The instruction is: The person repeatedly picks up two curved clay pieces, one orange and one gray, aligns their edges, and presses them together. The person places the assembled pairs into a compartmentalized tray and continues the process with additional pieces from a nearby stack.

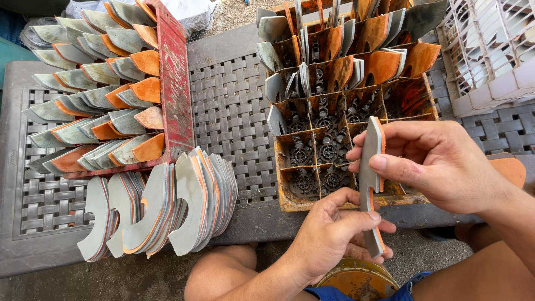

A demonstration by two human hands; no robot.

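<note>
My left hand [330, 233] covers the middle of the thin grey-and-orange curved sole piece [372, 167]. The white plastic lattice crate [490, 50] and round yellow tin [356, 281] run off the frame's edges.

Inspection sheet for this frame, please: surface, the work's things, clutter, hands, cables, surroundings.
Surface: dark woven-pattern plastic table, dusty.
Work's things: thin stack of grey and orange curved pieces, upright between both hands. More such pieces fill the red crate, stand in the far cells of the rusty divided crate, and lean in a loose pile at the table's near edge.
Clutter: one orange piece lying flat at the right.
Hands: left hand pinches the stack's lower end; right hand pinches its upper part.
Cables: nothing seen.
Surroundings: white lattice crate at top right; yellow bucket between the knees; gravel ground.
</note>
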